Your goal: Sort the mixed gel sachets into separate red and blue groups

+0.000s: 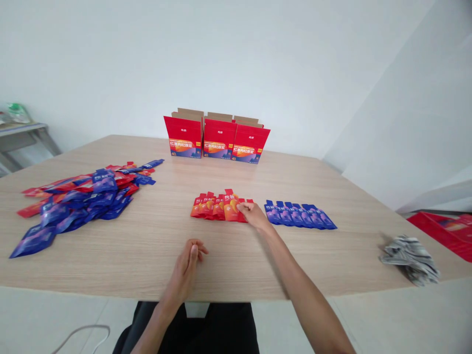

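My right hand (252,215) is closed on the edge of a red pouch (231,209), which stands a little above the others in a row of overlapping red pouches (208,207). Part of that row's right end is hidden behind my fingers. Just right of my wrist lies a neat overlapping row of blue pouches (298,216). My left hand (190,260) rests on the table nearer to me, its fingers loosely bent and apart, with nothing visible in them.
A jumbled heap of blue and red pouches (88,194) covers the left side of the table (165,265). Three open red cartons (220,140) stand at the back. A striped cloth (411,260) lies near the right front edge, beside a red box (442,233).
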`<state>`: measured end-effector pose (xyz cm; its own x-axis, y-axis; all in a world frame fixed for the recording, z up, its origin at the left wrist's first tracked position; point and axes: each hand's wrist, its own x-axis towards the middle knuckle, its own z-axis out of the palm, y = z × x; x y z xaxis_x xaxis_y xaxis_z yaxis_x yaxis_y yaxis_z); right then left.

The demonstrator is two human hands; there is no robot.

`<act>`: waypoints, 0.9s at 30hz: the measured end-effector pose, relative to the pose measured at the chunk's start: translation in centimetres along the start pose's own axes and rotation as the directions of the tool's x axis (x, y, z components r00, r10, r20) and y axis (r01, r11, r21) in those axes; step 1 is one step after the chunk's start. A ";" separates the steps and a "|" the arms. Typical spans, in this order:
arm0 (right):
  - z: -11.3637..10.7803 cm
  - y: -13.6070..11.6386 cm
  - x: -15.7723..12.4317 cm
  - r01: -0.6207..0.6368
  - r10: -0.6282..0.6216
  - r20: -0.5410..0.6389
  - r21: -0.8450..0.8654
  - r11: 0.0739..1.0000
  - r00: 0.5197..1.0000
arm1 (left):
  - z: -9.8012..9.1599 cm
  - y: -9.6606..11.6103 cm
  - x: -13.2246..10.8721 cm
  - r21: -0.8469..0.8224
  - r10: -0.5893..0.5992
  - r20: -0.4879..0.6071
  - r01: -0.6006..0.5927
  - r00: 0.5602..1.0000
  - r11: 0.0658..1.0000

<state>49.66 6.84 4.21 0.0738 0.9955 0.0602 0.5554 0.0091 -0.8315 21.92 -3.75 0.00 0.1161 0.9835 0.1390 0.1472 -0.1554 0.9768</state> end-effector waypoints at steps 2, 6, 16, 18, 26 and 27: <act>-0.9 0.5 1.5 -0.071 0.068 -0.042 -0.092 0.993 0.997 | 0.1 -0.7 -0.2 -0.045 -0.021 -0.017 0.020 1.000 0.999; -1.0 0.7 2.8 -0.163 0.152 -0.065 -0.215 0.963 0.986 | 0.2 -1.2 0.0 -0.175 -0.071 -0.050 0.061 0.996 0.983; 0.1 -0.3 3.2 -0.217 0.214 -0.053 -0.412 0.885 0.975 | 0.2 -0.6 -0.3 -0.249 -0.082 -0.048 0.067 0.995 0.966; 0.2 -0.5 3.3 -0.228 0.229 -0.054 -0.449 0.864 0.972 | 0.1 -0.5 -0.3 -0.251 -0.090 -0.048 0.076 0.995 0.965; 0.9 -1.4 2.8 -0.302 0.279 -0.132 -0.589 0.750 0.951 | 0.0 -0.6 -0.5 -0.226 -0.089 -0.043 0.077 0.995 0.971; 0.9 -1.5 2.6 -0.309 0.282 -0.142 -0.603 0.735 0.949 | 0.0 -0.6 -0.5 -0.221 -0.085 -0.044 0.073 0.995 0.973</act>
<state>48.24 9.55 5.14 0.3446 0.9335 -0.0992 0.8851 -0.3583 -0.2969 21.79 -4.18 -0.68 0.0599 0.9962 0.0628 -0.0656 -0.0588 0.9961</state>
